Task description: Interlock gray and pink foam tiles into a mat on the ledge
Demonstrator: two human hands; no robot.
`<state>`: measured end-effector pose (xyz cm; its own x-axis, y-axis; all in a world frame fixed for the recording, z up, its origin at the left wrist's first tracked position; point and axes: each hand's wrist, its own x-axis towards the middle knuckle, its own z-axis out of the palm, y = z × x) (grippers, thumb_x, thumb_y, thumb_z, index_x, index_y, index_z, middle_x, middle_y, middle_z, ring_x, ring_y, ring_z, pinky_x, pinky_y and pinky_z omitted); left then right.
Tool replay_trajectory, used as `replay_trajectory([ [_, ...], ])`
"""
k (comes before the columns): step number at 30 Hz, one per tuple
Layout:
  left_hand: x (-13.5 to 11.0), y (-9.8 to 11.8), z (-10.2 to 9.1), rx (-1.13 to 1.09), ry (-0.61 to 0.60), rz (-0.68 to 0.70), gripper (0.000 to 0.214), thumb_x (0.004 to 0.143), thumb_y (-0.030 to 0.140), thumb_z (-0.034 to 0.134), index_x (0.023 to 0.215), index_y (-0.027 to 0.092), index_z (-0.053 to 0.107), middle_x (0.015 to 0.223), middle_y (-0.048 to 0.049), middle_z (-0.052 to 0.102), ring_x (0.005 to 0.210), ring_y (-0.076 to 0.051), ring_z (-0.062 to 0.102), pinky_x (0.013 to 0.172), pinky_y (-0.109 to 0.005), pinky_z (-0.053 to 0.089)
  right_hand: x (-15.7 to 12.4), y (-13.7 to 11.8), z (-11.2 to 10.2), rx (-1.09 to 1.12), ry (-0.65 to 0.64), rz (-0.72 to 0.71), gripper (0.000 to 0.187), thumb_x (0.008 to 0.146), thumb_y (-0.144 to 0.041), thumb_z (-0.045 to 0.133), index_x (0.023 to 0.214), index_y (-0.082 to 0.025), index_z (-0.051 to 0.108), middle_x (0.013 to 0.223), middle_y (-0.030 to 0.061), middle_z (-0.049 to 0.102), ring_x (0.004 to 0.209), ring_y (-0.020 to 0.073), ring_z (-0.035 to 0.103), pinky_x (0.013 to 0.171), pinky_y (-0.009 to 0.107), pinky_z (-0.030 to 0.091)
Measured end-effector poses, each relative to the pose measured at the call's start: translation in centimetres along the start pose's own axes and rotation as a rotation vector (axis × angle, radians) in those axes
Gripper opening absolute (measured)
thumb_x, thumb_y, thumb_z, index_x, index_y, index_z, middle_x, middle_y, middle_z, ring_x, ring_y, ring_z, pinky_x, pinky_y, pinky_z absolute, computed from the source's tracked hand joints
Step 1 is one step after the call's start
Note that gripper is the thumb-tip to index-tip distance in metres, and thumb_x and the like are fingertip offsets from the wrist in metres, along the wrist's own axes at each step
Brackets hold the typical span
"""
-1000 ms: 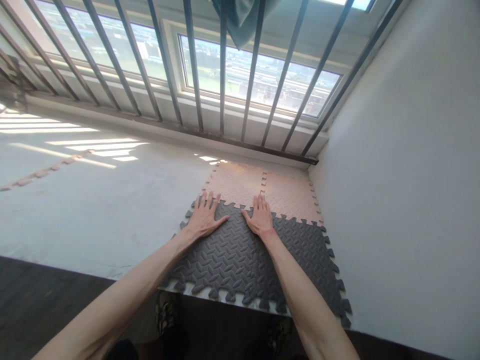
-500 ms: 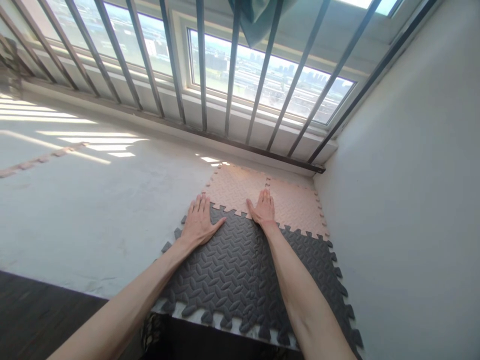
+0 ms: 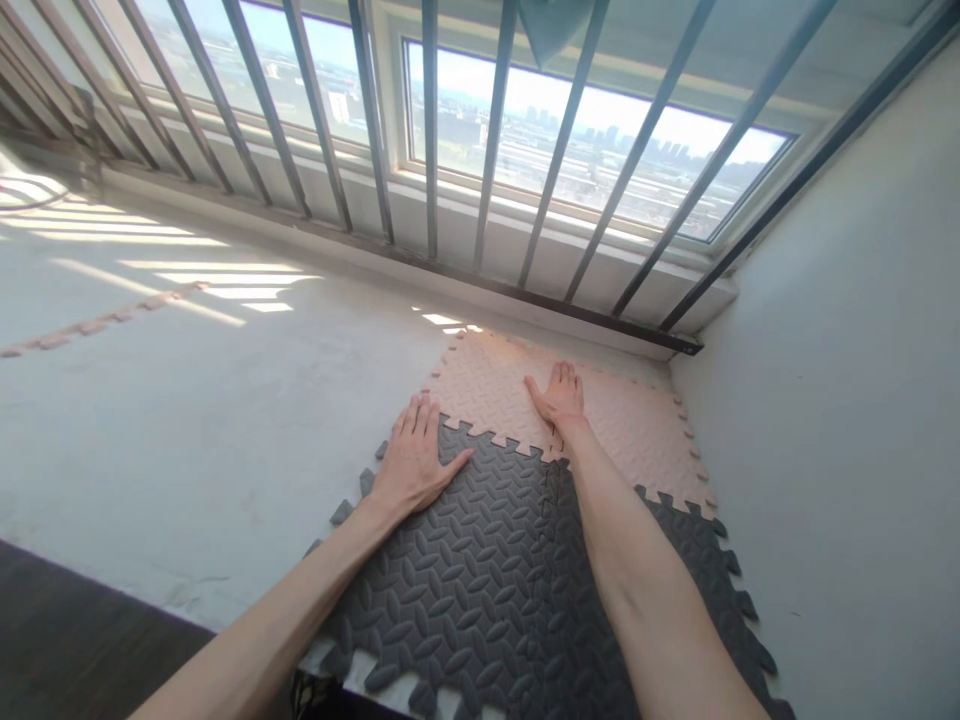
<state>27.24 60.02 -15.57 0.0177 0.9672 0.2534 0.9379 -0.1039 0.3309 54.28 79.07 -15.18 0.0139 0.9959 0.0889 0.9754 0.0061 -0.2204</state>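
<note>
Since a second ago the right hand (image 3: pixel 559 396) has slid up from the seam between grey and pink onto the pink mats (image 3: pixel 487 385), now lying near the middle of the frame over the joint between the two pink pieces; the left hand (image 3: pixel 415 460) has barely moved, and the view has tipped up to show more window; this reads as pressing along the joints, moving on to the far ones, though that is a judgement; both hands are open and flat, fingers together and stretched forward, palms down, gripping nothing; the left rests on the upper left corner of the grey mats (image 3: pixel 465 570), fingertips just reaching the toothed seam with the pink; the right forearm crosses the grey mats below its hand; the four mats sit interlocked on the pale raised surface (image 3: pixel 187 430) in the lower right of the frame, tight against the white wall (image 3: pixel 847 400) at right and just short of the bars (image 3: pixel 427 130) of the window (image 3: pixel 570 150) along the top; a loose pink edge strip (image 3: pixel 97 322) lies well apart at the left; dark floor (image 3: pixel 67 640) shows at lower left
</note>
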Motion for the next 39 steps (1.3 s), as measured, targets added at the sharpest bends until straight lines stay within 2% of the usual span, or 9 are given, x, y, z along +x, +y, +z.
replay_trajectory([
  [3,0.0,0.2,-0.1,0.046,0.006,0.012,0.104,0.098,0.077,0.041,0.169,0.003,0.028,0.181,-0.0237,0.023,0.171,-0.038,0.017,0.139,-0.056,0.023,-0.3,-0.2,0.2,-0.011,0.018,0.019,0.098,0.102,-0.068,0.032,0.168,0.003,0.02,0.182,0.0257,0.021,0.172,0.0334,0.013,0.139,0.049,0.01],
  [6,0.0,0.4,-0.1,0.082,0.003,0.01,0.102,0.1,0.075,0.04,0.168,0.0,0.029,0.182,-0.025,0.021,0.171,-0.038,0.017,0.138,-0.055,0.023,-2.9,-0.8,0.2,0.012,0.034,-0.018,0.088,0.105,-0.06,0.032,0.169,-0.001,0.023,0.182,0.0246,0.021,0.172,0.0329,0.014,0.139,0.048,0.01],
  [11,-0.3,1.0,-0.4,0.111,-0.059,-0.035,0.103,0.099,0.074,0.043,0.167,-0.002,0.033,0.18,-0.0253,0.024,0.171,-0.036,0.018,0.139,-0.052,0.02,-10.5,-2.3,-0.3,-0.009,-0.003,-0.13,0.072,0.108,-0.047,0.031,0.17,-0.01,0.028,0.183,0.0219,0.024,0.172,0.0324,0.016,0.138,0.048,0.013],
  [18,-3.4,2.4,-2.6,0.133,-0.228,-0.074,0.11,0.096,0.08,0.04,0.167,-0.004,0.032,0.179,-0.0251,0.026,0.169,-0.037,0.023,0.139,-0.052,0.016,-21.5,-3.8,-1.4,0.042,-0.05,-0.128,0.079,0.107,-0.053,0.031,0.171,-0.007,0.021,0.184,0.0166,0.018,0.173,0.0271,0.014,0.14,0.044,0.009],
  [25,-12.9,4.0,-1.7,0.143,-0.164,-0.048,0.1,0.101,0.072,0.033,0.169,-0.001,0.028,0.182,-0.0212,0.015,0.172,-0.033,0.013,0.14,-0.051,0.014,-32.9,-4.5,-2.1,0.084,-0.022,-0.102,0.076,0.108,-0.052,0.027,0.171,-0.01,0.023,0.184,0.0122,0.019,0.173,0.0251,0.016,0.141,0.046,0.009],
  [34,-23.6,6.7,-2.9,0.131,0.014,0.048,0.076,0.105,0.051,0.037,0.162,0.002,0.046,0.174,-0.0217,0.038,0.165,-0.033,0.035,0.135,-0.052,0.033,-44.5,-5.7,-4.3,0.227,0.034,-0.105,0.07,0.109,-0.048,0.028,0.169,-0.012,0.03,0.182,0.0133,0.025,0.171,0.028,0.022,0.142,0.053,0.019],
  [36,-28.1,7.3,-2.9,0.094,0.052,0.103,0.071,0.103,0.042,0.04,0.164,0.007,0.046,0.175,-0.0189,0.039,0.165,-0.031,0.034,0.135,-0.052,0.034,-48.8,-5.5,-3.7,0.302,0.028,-0.188,0.069,0.106,-0.044,0.035,0.171,-0.019,0.028,0.182,0.008,0.027,0.171,0.0271,0.025,0.142,0.052,0.024],
  [38,-33.6,7.8,-2.6,0.062,0.01,0.171,0.072,0.096,0.03,0.041,0.168,0.018,0.043,0.176,-0.0111,0.039,0.166,-0.028,0.032,0.136,-0.052,0.032,-54.0,-5.3,-2.2,0.391,0.005,-0.255,0.072,0.101,-0.038,0.045,0.171,-0.038,0.026,0.181,-0.0049,0.031,0.168,0.026,0.032,0.138,0.053,0.035],
  [39,-36.2,7.9,-2.4,0.049,-0.076,0.183,0.076,0.09,0.026,0.043,0.165,0.028,0.049,0.172,-0.0064,0.047,0.162,-0.028,0.039,0.135,-0.053,0.035,-56.8,-5.2,-1.2,0.445,-0.028,-0.222,0.072,0.097,-0.037,0.052,0.165,-0.05,0.035,0.178,-0.0114,0.038,0.164,0.0275,0.04,0.131,0.055,0.047],
])
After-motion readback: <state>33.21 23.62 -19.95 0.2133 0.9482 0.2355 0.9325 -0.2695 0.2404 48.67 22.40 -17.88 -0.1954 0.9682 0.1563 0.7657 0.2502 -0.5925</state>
